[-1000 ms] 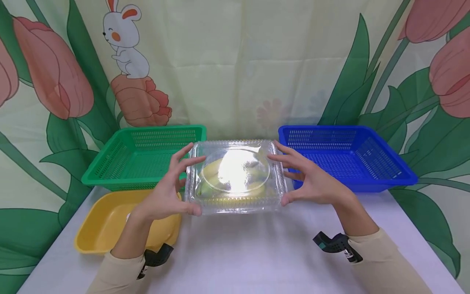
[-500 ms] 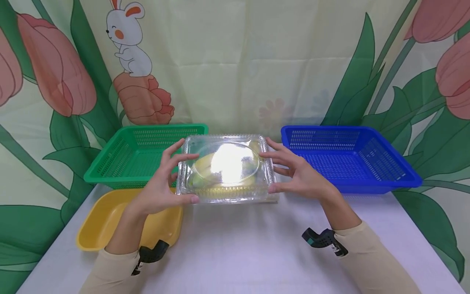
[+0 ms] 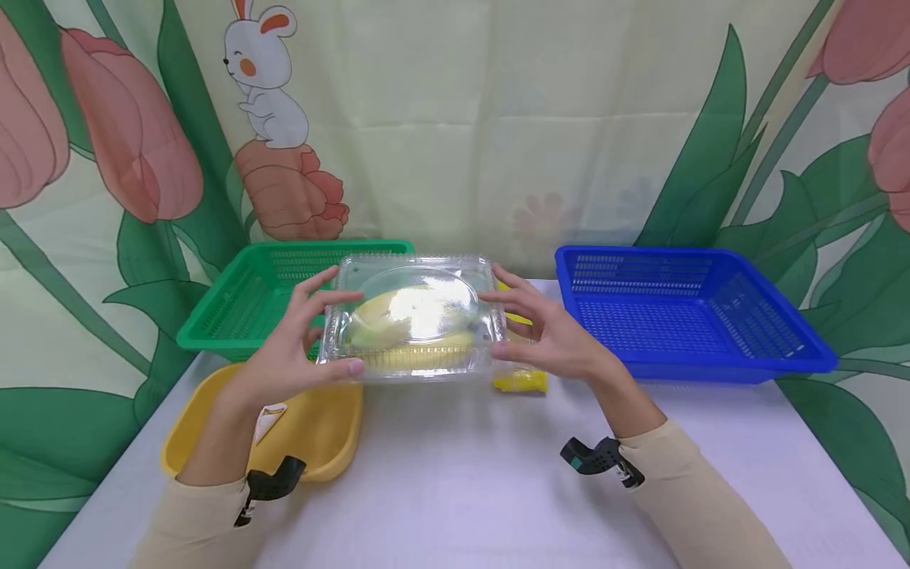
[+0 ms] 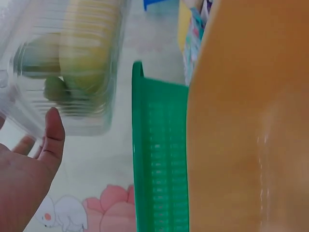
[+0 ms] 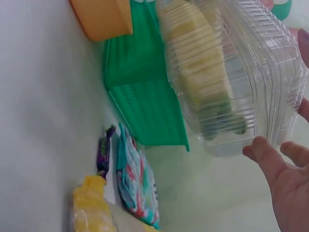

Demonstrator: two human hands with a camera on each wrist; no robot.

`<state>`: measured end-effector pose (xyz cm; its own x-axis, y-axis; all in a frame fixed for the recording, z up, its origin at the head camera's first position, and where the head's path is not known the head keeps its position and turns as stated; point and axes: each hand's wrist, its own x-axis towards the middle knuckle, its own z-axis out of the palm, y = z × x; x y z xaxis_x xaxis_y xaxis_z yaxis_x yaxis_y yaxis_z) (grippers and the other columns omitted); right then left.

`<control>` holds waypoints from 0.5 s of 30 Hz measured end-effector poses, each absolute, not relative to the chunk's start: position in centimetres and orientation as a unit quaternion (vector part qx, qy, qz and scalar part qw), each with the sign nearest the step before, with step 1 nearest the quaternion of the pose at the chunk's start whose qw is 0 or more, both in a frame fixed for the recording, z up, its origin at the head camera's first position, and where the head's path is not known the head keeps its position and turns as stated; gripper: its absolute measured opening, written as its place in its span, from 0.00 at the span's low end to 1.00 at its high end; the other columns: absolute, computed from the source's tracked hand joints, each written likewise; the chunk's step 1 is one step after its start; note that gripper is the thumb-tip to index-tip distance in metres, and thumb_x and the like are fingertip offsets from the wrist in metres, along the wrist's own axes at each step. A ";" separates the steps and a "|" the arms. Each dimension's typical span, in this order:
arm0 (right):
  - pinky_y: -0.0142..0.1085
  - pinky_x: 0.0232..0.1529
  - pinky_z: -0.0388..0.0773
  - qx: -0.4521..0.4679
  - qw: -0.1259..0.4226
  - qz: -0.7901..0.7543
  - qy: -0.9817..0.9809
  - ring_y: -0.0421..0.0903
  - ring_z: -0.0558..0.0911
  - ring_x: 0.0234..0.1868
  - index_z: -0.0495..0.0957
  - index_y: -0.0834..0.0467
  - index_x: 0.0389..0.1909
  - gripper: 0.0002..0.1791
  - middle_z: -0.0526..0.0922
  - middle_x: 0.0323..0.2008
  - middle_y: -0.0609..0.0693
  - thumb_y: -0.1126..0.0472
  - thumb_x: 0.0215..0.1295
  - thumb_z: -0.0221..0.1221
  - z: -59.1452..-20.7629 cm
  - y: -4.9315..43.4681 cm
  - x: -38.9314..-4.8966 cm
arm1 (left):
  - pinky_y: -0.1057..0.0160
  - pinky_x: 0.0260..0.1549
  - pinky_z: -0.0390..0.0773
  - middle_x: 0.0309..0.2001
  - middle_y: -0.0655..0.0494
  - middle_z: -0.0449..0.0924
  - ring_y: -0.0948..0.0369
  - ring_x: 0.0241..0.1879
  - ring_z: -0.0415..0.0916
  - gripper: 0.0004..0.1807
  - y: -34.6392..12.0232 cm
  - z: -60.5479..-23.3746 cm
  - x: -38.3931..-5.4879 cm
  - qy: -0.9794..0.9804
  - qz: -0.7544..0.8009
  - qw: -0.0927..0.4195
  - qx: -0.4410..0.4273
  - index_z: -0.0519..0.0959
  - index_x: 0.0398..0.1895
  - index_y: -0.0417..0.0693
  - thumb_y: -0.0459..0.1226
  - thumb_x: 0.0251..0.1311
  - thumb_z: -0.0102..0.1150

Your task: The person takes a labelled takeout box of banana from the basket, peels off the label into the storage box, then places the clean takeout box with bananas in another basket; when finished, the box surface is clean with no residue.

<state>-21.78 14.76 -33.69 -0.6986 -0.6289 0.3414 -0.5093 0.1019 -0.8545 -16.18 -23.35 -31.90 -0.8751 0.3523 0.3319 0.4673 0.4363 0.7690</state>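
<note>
A clear plastic clamshell box point(image 3: 398, 359) is held up level in front of me, its lid shut. Inside lie yellow pieces with green ends point(image 5: 198, 53), bananas perhaps, blurred by the ribbed plastic. My left hand point(image 3: 280, 363) grips the left end of the box, thumb along the front edge and fingers on the lid. The right hand point(image 3: 558, 332) grips the opposite end in the same way. In the head view the box overlaps the front right part of the green basket point(image 3: 235, 316). Both wrist views show the box raised off the table.
A blue basket point(image 3: 711, 367) stands at the back right. Front left is a yellow tray point(image 3: 334, 442) with a small white item point(image 3: 268, 419) in it. Behind the box lie a yellow packet point(image 3: 522, 382), a colourful packet point(image 5: 137, 179) and a small purple wrapped piece point(image 5: 104, 152).
Both hands have carried the box leftward and slightly farther away, over towards the green basket. The yellow packet behind it has come into sight. The grip looks the same.
</note>
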 end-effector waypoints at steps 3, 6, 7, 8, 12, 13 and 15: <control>0.49 0.72 0.65 -0.386 0.059 -0.547 0.740 0.51 0.60 0.79 0.69 0.51 0.74 0.42 0.41 0.83 0.40 0.61 0.59 0.75 -33.6 13.8 -22.2 | 0.34 0.60 0.70 0.81 0.69 0.39 0.54 0.78 0.46 0.40 -24.1 -31.7 -16.4 -0.847 -0.471 0.063 -0.236 0.71 0.71 0.63 0.34 0.55 0.76; 0.48 0.72 0.65 -0.384 0.064 -0.548 0.740 0.51 0.60 0.79 0.67 0.52 0.75 0.45 0.40 0.83 0.40 0.60 0.57 0.77 -33.4 12.7 -22.8 | 0.27 0.61 0.67 0.81 0.70 0.40 0.51 0.75 0.50 0.39 -24.8 -31.6 -16.6 -0.850 -0.472 0.065 -0.225 0.71 0.71 0.62 0.34 0.55 0.75; 0.48 0.72 0.65 -0.382 0.063 -0.546 0.743 0.51 0.59 0.79 0.67 0.52 0.75 0.45 0.40 0.83 0.40 0.60 0.57 0.77 -33.3 12.4 -23.0 | 0.25 0.61 0.66 0.81 0.70 0.41 0.50 0.74 0.51 0.39 -25.0 -31.5 -16.7 -0.853 -0.469 0.068 -0.221 0.71 0.71 0.62 0.35 0.56 0.75; 0.49 0.72 0.65 -0.380 0.064 -0.547 0.743 0.51 0.59 0.79 0.67 0.53 0.75 0.45 0.40 0.83 0.40 0.60 0.57 0.76 -33.3 12.0 -23.2 | 0.23 0.60 0.65 0.81 0.70 0.41 0.49 0.73 0.53 0.39 -25.2 -31.5 -16.7 -0.854 -0.468 0.070 -0.216 0.72 0.71 0.62 0.35 0.56 0.75; 0.52 0.73 0.63 -0.372 0.059 -0.542 0.751 0.50 0.56 0.80 0.67 0.51 0.75 0.44 0.40 0.83 0.39 0.59 0.58 0.76 -33.2 10.4 -23.7 | 0.24 0.60 0.67 0.81 0.68 0.45 0.46 0.69 0.58 0.38 -26.4 -31.3 -16.9 -0.860 -0.462 0.079 -0.203 0.72 0.71 0.60 0.34 0.57 0.74; 0.52 0.73 0.63 -0.373 0.059 -0.541 0.752 0.50 0.55 0.81 0.67 0.51 0.76 0.44 0.40 0.83 0.39 0.59 0.59 0.75 -33.2 10.0 -23.8 | 0.25 0.60 0.67 0.81 0.66 0.46 0.46 0.69 0.59 0.37 -26.8 -31.2 -16.9 -0.860 -0.461 0.083 -0.201 0.72 0.71 0.59 0.34 0.58 0.74; 0.53 0.74 0.63 -0.375 0.057 -0.540 0.752 0.50 0.55 0.80 0.67 0.50 0.75 0.44 0.40 0.83 0.39 0.58 0.59 0.75 -33.3 9.2 -24.1 | 0.26 0.61 0.67 0.81 0.65 0.47 0.46 0.69 0.59 0.37 -27.4 -31.1 -17.0 -0.860 -0.461 0.088 -0.198 0.72 0.71 0.57 0.33 0.58 0.73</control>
